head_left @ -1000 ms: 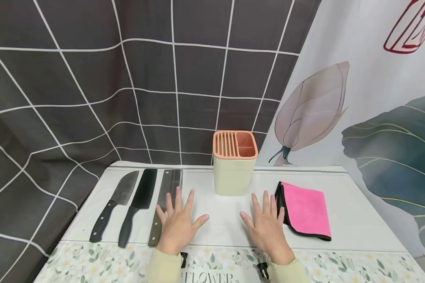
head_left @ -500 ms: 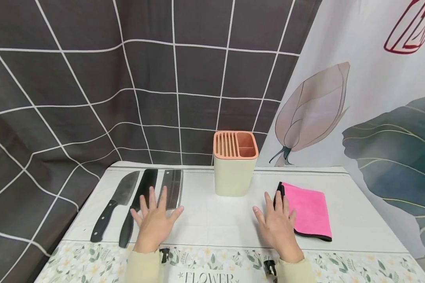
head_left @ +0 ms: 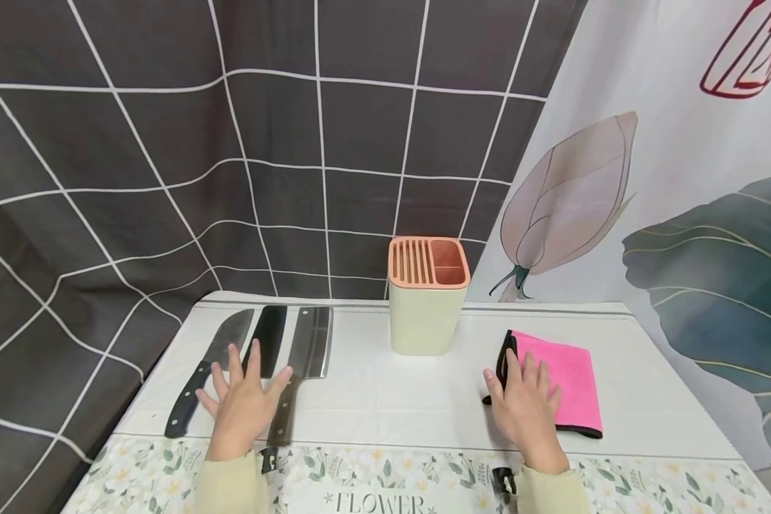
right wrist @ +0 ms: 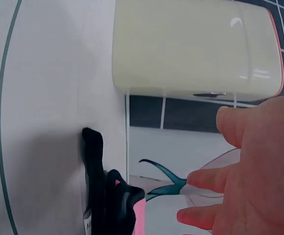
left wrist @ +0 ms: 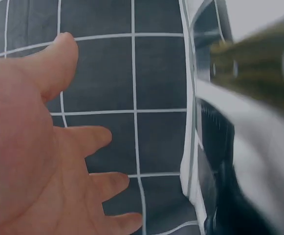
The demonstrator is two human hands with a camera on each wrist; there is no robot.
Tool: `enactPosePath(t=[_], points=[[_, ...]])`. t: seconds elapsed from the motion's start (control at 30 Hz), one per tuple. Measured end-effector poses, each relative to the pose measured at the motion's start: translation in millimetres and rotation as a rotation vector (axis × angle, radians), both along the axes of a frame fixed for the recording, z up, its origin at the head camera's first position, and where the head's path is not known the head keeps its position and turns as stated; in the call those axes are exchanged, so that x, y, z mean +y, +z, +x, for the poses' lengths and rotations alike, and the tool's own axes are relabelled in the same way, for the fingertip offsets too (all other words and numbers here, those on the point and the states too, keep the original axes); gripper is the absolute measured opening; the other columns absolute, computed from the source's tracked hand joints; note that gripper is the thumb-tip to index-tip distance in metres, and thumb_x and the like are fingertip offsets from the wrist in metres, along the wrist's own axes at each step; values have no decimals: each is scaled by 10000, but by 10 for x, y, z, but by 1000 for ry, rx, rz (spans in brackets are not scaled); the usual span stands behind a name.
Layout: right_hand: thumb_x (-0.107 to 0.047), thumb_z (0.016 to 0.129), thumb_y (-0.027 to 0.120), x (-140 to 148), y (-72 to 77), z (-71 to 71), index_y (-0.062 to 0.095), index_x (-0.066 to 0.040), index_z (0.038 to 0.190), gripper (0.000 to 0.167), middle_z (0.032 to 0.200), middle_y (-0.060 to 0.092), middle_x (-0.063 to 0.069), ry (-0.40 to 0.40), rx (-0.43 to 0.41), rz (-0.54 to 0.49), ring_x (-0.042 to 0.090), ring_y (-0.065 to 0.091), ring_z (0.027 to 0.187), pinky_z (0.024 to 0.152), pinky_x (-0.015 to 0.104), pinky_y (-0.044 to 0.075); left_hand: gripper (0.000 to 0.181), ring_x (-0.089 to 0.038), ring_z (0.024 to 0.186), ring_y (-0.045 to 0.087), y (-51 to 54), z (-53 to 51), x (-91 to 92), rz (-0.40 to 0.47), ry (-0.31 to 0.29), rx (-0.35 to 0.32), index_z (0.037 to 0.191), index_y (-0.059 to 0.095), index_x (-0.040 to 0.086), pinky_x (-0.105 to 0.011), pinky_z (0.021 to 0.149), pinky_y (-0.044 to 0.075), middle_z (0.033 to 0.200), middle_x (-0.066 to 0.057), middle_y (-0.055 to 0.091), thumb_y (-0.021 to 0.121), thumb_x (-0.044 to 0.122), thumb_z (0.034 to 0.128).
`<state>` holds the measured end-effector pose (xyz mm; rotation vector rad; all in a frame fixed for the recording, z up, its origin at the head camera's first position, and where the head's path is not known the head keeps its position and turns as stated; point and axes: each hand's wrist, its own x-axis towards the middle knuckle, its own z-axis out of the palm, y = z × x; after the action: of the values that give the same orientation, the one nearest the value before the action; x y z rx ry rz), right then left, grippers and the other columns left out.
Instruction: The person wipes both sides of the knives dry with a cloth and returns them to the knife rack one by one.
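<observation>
My left hand is spread above the knives on the left, fingers straight, holding nothing. Beneath it lies a black knife, its handle hidden by the hand. A chef's knife with a riveted black handle lies to its left, and a cleaver with a brown handle to its right. In the left wrist view the thumb and fingers stand apart. My right hand, also spread, hovers over the left part of a folded pink cloth with black edging. Its palm shows in the right wrist view.
A cream knife holder with an orange slotted top stands at the back middle of the white table. A floral strip runs along the front edge. Behind hangs a dark grid-patterned curtain, with a leaf-printed one on the right.
Both hands have moved apart: the left from over the cleaver leftward to the black knife, the right from beside the cloth to over it. The cleaver is now uncovered; nothing was picked up.
</observation>
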<state>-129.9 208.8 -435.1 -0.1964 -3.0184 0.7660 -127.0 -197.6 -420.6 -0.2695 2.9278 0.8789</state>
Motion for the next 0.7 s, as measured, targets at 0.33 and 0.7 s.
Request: enactPosePath(t=[0.33,0.7], points=[[-486,1084,247,161,6,-8,162,33,1572,718,1584,17,384,-63,-50,-31,604,-57,1435,1048,803,-71,959,-607,1388,-253,-2,41,-423,-14,50,-33,1605,-1,53,-788,983,-224,1586,-301,-230,381,679,988],[-471,1084,181,295,-7,-27,175,16,1570,688,1583,22,383,-135,-92,-65,609,-50,1432,1033,824,-50,869,-691,1369,-105,-57,9,-817,-18,103,-74,1574,17,-31,-819,1016,-52,1572,-370,-140,438,504,1036]])
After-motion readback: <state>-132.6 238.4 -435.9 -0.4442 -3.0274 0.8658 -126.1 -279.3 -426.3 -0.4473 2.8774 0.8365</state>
